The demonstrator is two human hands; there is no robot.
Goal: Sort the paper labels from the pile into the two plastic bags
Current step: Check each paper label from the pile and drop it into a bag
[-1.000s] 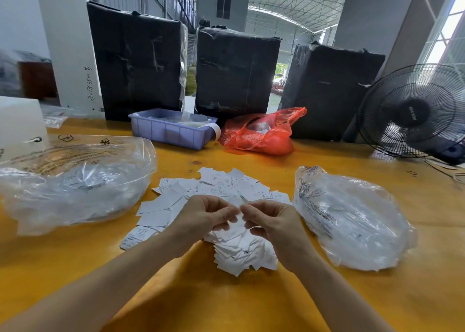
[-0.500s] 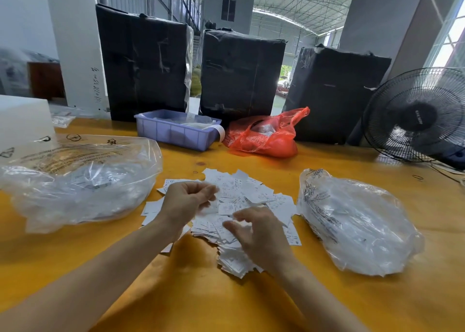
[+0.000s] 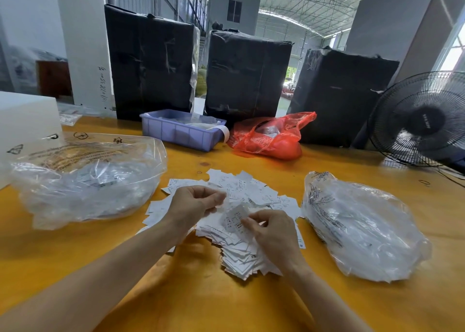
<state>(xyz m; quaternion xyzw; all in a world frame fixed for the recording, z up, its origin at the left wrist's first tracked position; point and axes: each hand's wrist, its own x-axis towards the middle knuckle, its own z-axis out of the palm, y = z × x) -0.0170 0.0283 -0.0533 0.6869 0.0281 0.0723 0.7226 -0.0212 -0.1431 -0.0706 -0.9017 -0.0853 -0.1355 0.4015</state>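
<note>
A pile of white paper labels (image 3: 241,190) lies spread on the yellow table between two clear plastic bags. The left bag (image 3: 85,178) is wide and puffed, with labels inside. The right bag (image 3: 362,228) lies slanted and also holds labels. My left hand (image 3: 195,203) hovers over the pile's left side, fingers curled, pinching the edge of a label. My right hand (image 3: 271,233) is over the pile's near part, its fingertips pinching a curled printed label (image 3: 235,217) lifted off the pile.
At the back stand a purple plastic tray (image 3: 181,133), a red plastic bag (image 3: 270,138) and three black wrapped bales (image 3: 246,72). A black fan (image 3: 420,120) is at the right, a white box (image 3: 25,120) at the far left.
From pinching together above the pile, my hands parted and dropped to it. Now the right hand has lifted a curled label and the left hand has closed in beside it.
</note>
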